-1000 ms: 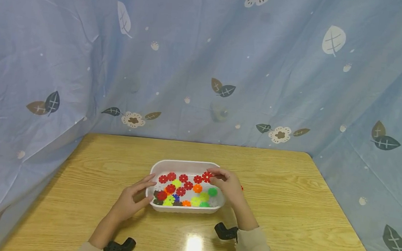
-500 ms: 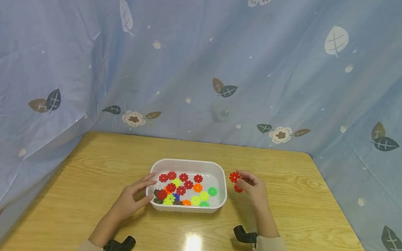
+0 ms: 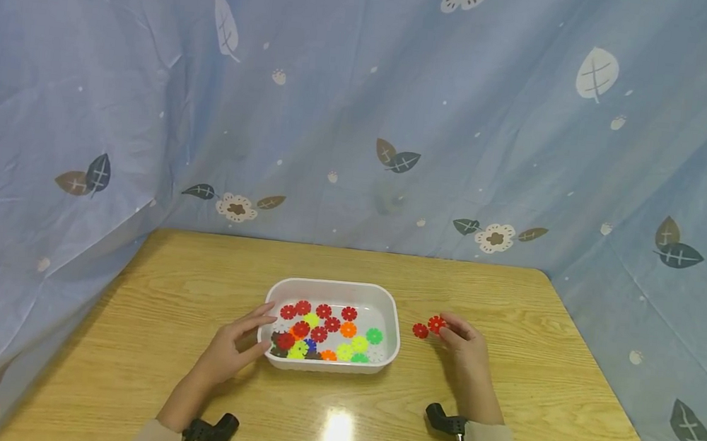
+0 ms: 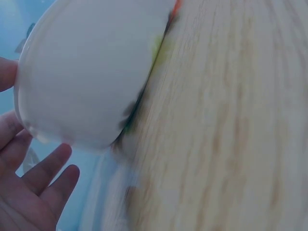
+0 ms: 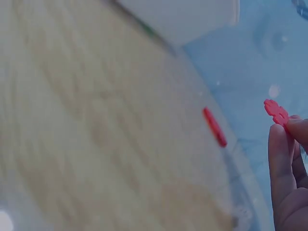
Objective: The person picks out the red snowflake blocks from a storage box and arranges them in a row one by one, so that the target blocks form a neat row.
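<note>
A red disc [image 3: 436, 324], notched around its edge like a flower, is pinched between thumb and fingertips of a person's right hand [image 3: 471, 351], to the right of a white tray [image 3: 334, 293] on a wooden tabletop [image 3: 512, 300]. A second red disc [image 3: 420, 330] lies just beside it, on the side nearer the tray. The hands are well apart, the left hand [image 3: 227, 352] resting its spread fingers on the tray's left end.

The held piece looks to be thin moulded plastic: light, stiff and unlikely to break under an ordinary pinch, though its smooth faces could slip from a loose one. One side of the rim, thumb on one face and fingertip on the other, appears the surest hold, the notches lending some bite. The disc on the tabletop, so thin, would probably need lifting by its edge. The tray, likely light enough to slide, is best steadied at the rim.
</note>
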